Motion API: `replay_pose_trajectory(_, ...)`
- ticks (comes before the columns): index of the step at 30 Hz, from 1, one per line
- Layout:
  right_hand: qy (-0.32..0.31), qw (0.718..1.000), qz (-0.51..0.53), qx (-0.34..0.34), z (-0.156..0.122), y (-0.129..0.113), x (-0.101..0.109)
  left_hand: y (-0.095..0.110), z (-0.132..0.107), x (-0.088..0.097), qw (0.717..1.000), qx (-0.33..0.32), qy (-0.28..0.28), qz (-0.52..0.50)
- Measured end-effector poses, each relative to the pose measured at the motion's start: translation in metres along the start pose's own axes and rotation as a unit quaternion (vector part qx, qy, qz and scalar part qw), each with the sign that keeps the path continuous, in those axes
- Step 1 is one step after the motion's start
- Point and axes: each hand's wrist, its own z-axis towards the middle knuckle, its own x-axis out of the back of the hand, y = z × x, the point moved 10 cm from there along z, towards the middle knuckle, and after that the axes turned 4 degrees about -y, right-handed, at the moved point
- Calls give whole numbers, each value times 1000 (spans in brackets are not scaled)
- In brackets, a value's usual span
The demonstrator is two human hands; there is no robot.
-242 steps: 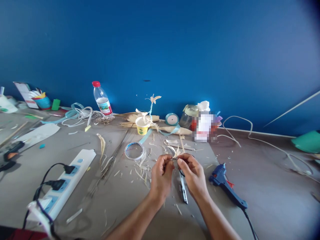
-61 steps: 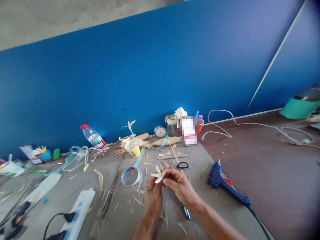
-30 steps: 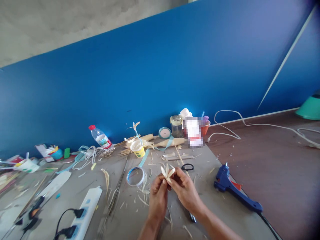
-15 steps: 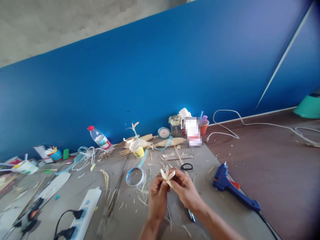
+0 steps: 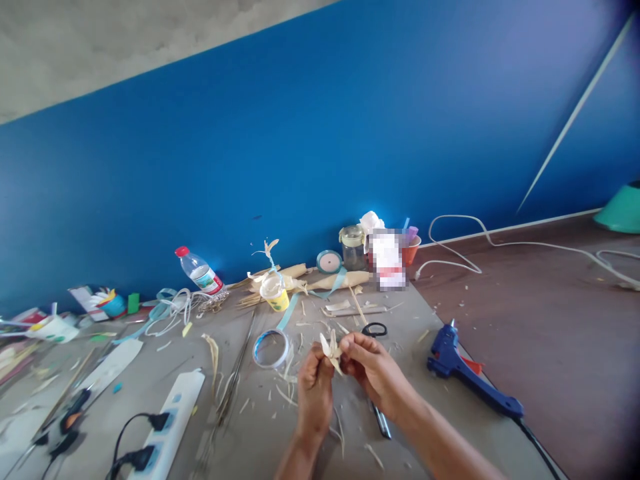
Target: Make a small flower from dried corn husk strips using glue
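A small pale flower of dried husk-like petals point(image 5: 330, 347) is pinched between the thumb and fingers of my left hand point(image 5: 315, 390). From the right, my right hand point(image 5: 375, 370) closes its thumb and forefinger on the edge of one petal. The flower's base is hidden in the left fingers. Under my right wrist lies a dark, shiny slim tool point(image 5: 383, 423), partly covered by the hand. A black looped handle point(image 5: 375, 329) lies just beyond my right hand. Left of my hands is a roll of clear tape point(image 5: 257, 348).
A blue glue gun point(image 5: 465, 377) lies at the right, near the table's edge. A white power strip point(image 5: 175, 413) with black plugs is front left. Farther back stand a yellow-white cup point(image 5: 278, 301), a tilted water bottle point(image 5: 200, 272) and a jar point(image 5: 353, 250). Husk scraps litter the table.
My right hand has shifted its grip from the flower's lower part to the edge of its right petal. The petals are turned differently, with one now pointing downward.
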Motion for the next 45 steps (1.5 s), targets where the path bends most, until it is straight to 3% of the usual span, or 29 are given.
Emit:
replay_pose_trajectory(4, -14, 1000, 19, -20, 0, 3, 1, 0, 0, -3, 1000, -8, -16, -3)
replay_pose_trajectory(8, 10, 999, -28, 29, -3, -14, 10, 11, 0, -3, 998, -46, -23, 34)
replay_pose_trajectory(14, 21, 984, -148, 95, -4, -38, 3, 29, -2, -11, 988, -108, -54, 99)
replay_pose_trajectory(17, 32, 993, -98, 56, -2, -30, 3, 31, -4, -15, 986, -115, -73, 94)
replay_pose_trajectory(22, 51, 995, -14, -81, -3, 0, 10, 34, -5, -22, 981, -126, -105, 99)
replay_pose_trajectory(24, 48, 994, -18, -95, -2, 3, 11, 36, -5, -24, 979, -138, -111, 105)
replay_pose_trajectory(26, 48, 995, -37, -81, -1, -1, 13, 36, -5, -25, 977, -143, -113, 110)
replay_pose_trajectory(29, 106, 988, -112, 15, -5, -27, 26, 31, -3, -22, 979, -133, -98, 118)
replay_pose_trajectory(32, 134, 931, -286, 182, -22, -69, 19, 24, -1, -15, 981, -111, -66, 144)
replay_pose_trajectory(35, 95, 810, -484, 316, -41, -90, -18, 24, 0, -10, 976, -121, -44, 174)
replay_pose_trajectory(38, 103, 700, -609, 359, -50, -86, -42, 31, -3, -11, 966, -158, -40, 202)
replay_pose_trajectory(41, 124, 651, -652, 367, -50, -79, -48, 38, -5, -13, 953, -180, -36, 239)
replay_pose_trajectory(45, 137, 628, -660, 390, -52, -74, -52, 45, -8, -14, 946, -193, -29, 260)
